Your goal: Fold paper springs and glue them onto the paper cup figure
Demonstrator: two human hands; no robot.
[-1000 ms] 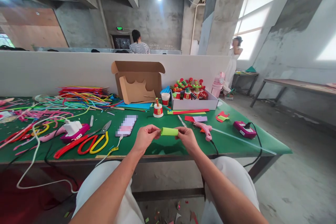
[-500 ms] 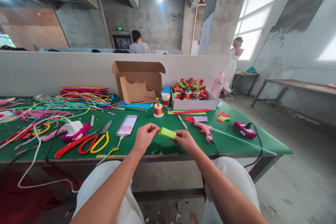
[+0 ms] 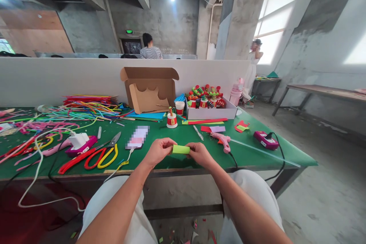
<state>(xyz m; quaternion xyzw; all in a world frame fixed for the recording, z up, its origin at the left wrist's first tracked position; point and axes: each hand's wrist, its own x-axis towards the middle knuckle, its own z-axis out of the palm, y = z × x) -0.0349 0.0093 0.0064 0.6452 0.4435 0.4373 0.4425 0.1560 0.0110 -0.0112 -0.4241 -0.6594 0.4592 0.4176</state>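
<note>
A strip of lime-green paper is held level above the table's front edge, folded or curved along its length. My left hand pinches its left end between thumb and fingers. At the other end my right hand grips it the same way. Beyond the hands stands a red and white paper-cup figure with a coiled top and green coiled arms. To the right of my right hand lies a pink glue gun with a long clear glue stick in it.
Scissors with red and yellow handles and a phone lie left on the green table. A white box of similar figures, a brown cardboard box, colourful pipe cleaners and a purple power socket surround the work area.
The green paper has turned from a slant to nearly level, showing more of its front face. Both hands still hold its ends, and my right hand has risen slightly.
</note>
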